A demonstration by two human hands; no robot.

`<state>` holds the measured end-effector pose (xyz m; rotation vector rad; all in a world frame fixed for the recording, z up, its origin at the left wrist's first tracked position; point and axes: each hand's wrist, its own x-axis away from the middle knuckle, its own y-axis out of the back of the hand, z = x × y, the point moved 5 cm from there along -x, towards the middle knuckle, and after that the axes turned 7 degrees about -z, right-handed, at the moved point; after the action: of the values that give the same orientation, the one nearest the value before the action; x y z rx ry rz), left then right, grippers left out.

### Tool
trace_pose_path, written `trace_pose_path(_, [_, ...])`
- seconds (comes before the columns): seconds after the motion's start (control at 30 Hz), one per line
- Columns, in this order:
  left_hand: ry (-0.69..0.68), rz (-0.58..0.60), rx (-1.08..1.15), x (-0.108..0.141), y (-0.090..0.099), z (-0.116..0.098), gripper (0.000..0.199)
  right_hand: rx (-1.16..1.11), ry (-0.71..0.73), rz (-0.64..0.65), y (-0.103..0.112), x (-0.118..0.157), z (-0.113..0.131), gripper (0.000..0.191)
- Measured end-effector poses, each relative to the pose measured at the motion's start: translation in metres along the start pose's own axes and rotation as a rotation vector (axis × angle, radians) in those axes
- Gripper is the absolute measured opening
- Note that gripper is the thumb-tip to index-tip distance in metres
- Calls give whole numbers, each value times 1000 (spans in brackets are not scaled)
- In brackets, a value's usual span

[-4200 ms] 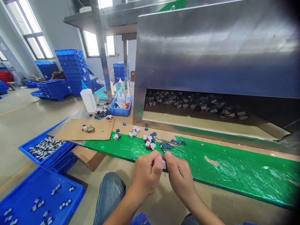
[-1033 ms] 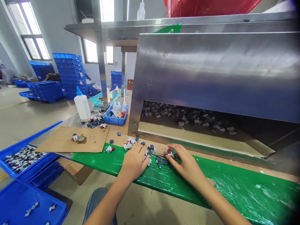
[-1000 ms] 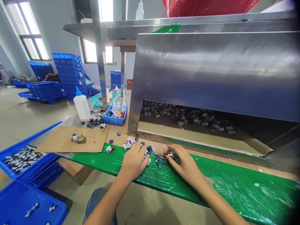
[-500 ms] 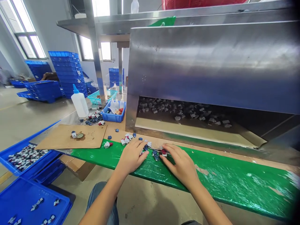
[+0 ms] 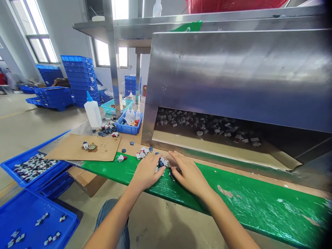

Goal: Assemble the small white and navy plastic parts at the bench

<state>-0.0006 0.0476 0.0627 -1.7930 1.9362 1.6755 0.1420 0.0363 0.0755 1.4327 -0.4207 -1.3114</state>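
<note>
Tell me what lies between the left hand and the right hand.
The head view shows a cluster of white and dark blue pieces between the left hand and the right hand; whether either hand touches them is unclear.

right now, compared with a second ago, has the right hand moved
Yes. Judged against the left end of the fixed metal hood, the right hand has moved left, bringing it closer to the left hand.

Left hand (image 5: 147,172), right hand (image 5: 190,174) flank small parts (image 5: 163,161) on green surface (image 5: 249,197).
</note>
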Motion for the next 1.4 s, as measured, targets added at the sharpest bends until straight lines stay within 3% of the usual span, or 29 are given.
trace_pose_path(0.17, [37,-65,8,-1,3,3,32,-154,44,99,-15,-25,11,41])
trace_pose_path(0.53, [32,-190,90,2,14,2,33,-294,-162,-193,8,-4,13,30])
trace_pose_path(0.77, [-156,-223,101,8,19,-8,37,-615,-328,-227,15,5,27,33])
trace_pose_path(0.93, [-155,-228,60,6,18,-9,35,-784,-453,-354,5,6,24,36])
trace_pose_path(1.07, [-343,-315,51,10,20,-19,46,-884,-543,-446,-4,13,45,34])
trace_pose_path(1.13, [-366,-369,96,14,23,-23,39,-935,-574,-446,-10,18,61,33])
trace_pose_path(1.27, [-248,-371,175,25,30,-25,31,-970,-483,-357,-12,26,81,40])
trace_pose_path(1.4, [110,-278,523,32,38,-17,32,-796,-383,-372,8,30,73,45])
